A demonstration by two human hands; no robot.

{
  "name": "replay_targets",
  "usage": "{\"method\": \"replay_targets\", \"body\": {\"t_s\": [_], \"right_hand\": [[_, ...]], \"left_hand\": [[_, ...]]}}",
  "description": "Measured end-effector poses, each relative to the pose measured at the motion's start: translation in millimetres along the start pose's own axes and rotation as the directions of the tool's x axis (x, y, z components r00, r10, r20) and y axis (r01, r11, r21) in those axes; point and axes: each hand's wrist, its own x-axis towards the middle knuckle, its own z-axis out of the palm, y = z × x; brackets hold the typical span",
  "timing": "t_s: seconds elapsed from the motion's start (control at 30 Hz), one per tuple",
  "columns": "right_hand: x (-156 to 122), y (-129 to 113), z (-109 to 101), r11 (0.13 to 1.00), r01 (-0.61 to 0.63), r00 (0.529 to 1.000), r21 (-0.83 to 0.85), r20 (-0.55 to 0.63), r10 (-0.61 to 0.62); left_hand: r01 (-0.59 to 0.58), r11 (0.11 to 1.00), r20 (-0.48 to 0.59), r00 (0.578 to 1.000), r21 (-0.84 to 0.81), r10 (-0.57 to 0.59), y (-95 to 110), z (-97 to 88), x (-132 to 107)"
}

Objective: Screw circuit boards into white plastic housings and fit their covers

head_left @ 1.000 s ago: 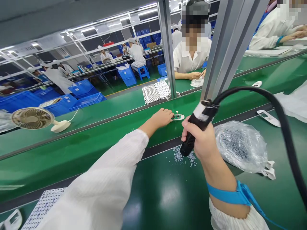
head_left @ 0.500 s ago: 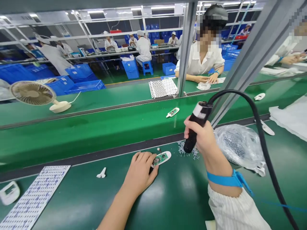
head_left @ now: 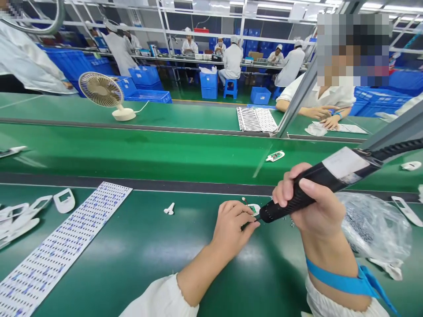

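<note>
My right hand [head_left: 313, 207] is wrapped round a black electric screwdriver [head_left: 307, 189] with a thick black cable, tilted so its tip points left at a small white housing with a green circuit board [head_left: 254, 208]. My left hand [head_left: 233, 226] lies on the green bench with its fingers curled, pinching that housing and hiding most of it. A blue wrist strap [head_left: 337, 277] circles my right forearm. A scatter of tiny screws sits just behind the tool, mostly hidden.
A clear plastic bag of small parts [head_left: 373, 226] lies at the right. A perforated white sheet [head_left: 62, 246], white plastic shells [head_left: 20, 215] and a small white peg [head_left: 169, 208] lie at the left. Another board piece [head_left: 275, 156] rides the conveyor belt. A desk fan [head_left: 101, 90] and seated co-workers are beyond.
My left hand brought the board piece from the belt to the bench and now pinches it closer to the tool. The screwdriver has tilted down, its tip now at the piece. The view swung left.
</note>
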Motion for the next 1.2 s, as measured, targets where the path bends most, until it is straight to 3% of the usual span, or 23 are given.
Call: {"method": "replay_targets", "body": {"t_s": [0.57, 0.83, 1.2], "right_hand": [[-4.4, 7.6, 5.0, 1.000, -0.015, 1.000, 0.006, 0.005, 0.015], [-3.3, 7.1, -3.2, 0.996, -0.058, 0.991, 0.065, 0.127, 0.050], [-6.6, 8.5, -4.4, 0.998, -0.027, 0.986, 0.049, 0.163, 0.019]], "left_hand": [[0.117, 0.993, 0.035, 0.992, 0.007, -0.117, 7.8, -3.6, 7.5], [0.074, 0.996, 0.053, 0.996, -0.049, -0.072, 8.0, -7.0, 7.7], [-0.049, 0.999, 0.107, 0.993, 0.022, 0.046, 0.5, -10.4, 8.6]]}}
